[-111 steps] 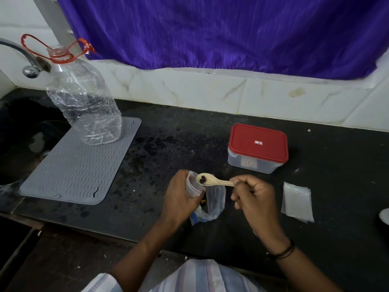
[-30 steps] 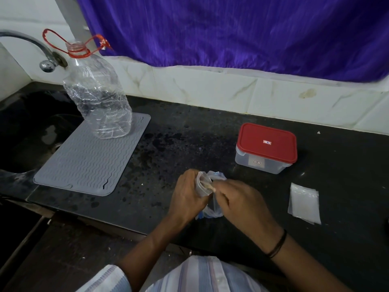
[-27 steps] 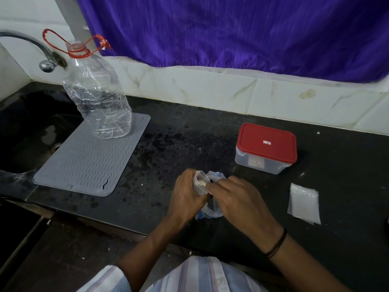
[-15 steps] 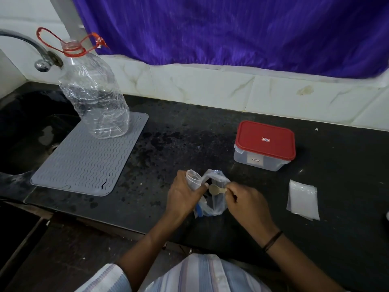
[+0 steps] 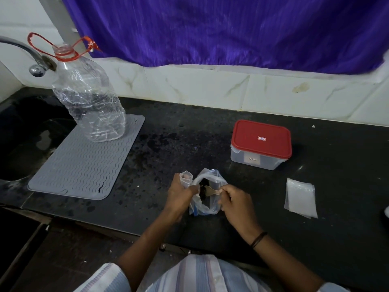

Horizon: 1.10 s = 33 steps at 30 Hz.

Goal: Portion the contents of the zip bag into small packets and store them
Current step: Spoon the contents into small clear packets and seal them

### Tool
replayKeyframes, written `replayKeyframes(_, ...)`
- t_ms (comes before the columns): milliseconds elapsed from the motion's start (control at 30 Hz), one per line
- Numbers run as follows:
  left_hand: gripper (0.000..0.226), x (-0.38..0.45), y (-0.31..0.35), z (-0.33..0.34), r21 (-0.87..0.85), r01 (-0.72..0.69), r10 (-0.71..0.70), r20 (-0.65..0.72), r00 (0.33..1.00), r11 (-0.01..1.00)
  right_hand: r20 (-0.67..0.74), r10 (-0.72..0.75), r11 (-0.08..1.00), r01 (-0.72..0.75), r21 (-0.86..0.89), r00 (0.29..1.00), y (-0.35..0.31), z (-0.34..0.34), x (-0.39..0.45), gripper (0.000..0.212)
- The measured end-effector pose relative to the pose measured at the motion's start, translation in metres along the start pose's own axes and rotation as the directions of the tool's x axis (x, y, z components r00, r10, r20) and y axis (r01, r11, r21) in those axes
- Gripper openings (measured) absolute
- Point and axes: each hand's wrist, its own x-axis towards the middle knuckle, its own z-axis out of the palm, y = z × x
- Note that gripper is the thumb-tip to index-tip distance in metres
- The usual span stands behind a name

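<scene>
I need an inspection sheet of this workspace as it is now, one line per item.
Surface: black counter, stained in the middle.
Job's things: zip bag open with dark contents; small packet; wooden spoon dipped into the bag; spare packets lying flat; red-lidded container closed.
Clutter: plastic bottle standing on grey mat.
Grippers: left hand holds the packet; right hand pinches the spoon.
Cables: nothing seen.
Surroundings: sink, tap, purple curtain, tiled wall.

Plastic bottle (image 5: 90, 102) on grey mat (image 5: 84, 163)
</scene>
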Motion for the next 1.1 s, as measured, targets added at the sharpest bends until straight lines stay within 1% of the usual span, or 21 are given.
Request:
replayKeyframes(100, 0.038, 0.000, -0.001, 0.002, 0.017, -0.019, 0.019, 0.009, 1.000, 1.000, -0.008, 0.127, 0.960, -0.121, 0.251, 0.992, 0.003, 0.002, -0.002, 0.021)
replayKeyframes(167, 0.035, 0.001, -0.002, 0.003, 0.064, -0.032, 0.033, -0.014, 0.999, 0.997, -0.027, 0.177, 0.931, -0.159, 0.328, 0.984, 0.005, 0.004, -0.004, 0.022)
replayKeyframes(267, 0.035, 0.002, -0.005, 0.004, 0.117, -0.044, 0.049, -0.040, 0.998, 0.992, -0.070, 0.185, 0.924, -0.150, 0.352, 0.980, 0.008, 0.005, -0.008, 0.022)
replayKeyframes(433, 0.038, 0.001, -0.006, 0.003, 0.169, -0.085, 0.092, -0.033, 0.995, 0.982, -0.124, 0.185, 0.908, -0.121, 0.401, 0.975, 0.011, -0.004, -0.011, 0.021)
replayKeyframes(567, 0.038, -0.005, -0.004, 0.000, 0.176, -0.177, 0.193, -0.075, 0.978, 0.968, -0.148, 0.222, 0.864, -0.125, 0.487, 0.964, 0.013, -0.016, -0.016, 0.021)
replayKeyframes(667, 0.038, -0.005, -0.005, -0.004, 0.217, -0.243, 0.267, -0.092, 0.959, 0.946, -0.167, 0.235, 0.839, -0.113, 0.533, 0.958, 0.006, -0.029, -0.020, 0.021)
replayKeyframes(833, 0.039, -0.004, -0.005, -0.006, 0.301, -0.359, 0.399, -0.080, 0.914, 0.883, -0.182, 0.241, 0.771, -0.074, 0.633, 0.953, -0.018, -0.050, -0.020, 0.020)
replayKeyframes(967, 0.037, -0.005, -0.007, -0.003, 0.344, -0.447, 0.495, -0.061, 0.867, 0.826, -0.161, 0.199, 0.742, -0.041, 0.669, 0.967, -0.042, -0.055, -0.017, 0.019)
replayKeyframes(1033, 0.037, -0.006, -0.006, -0.002, 0.358, -0.494, 0.547, -0.056, 0.836, 0.792, -0.158, 0.161, 0.759, -0.020, 0.651, 0.974, -0.051, -0.054, -0.015, 0.019)
replayKeyframes(1100, 0.034, -0.008, -0.003, 0.000, 0.388, -0.541, 0.604, -0.053, 0.796, 0.746, -0.179, 0.082, 0.837, 0.030, 0.547, 0.980, -0.055, -0.050, -0.013, 0.019)
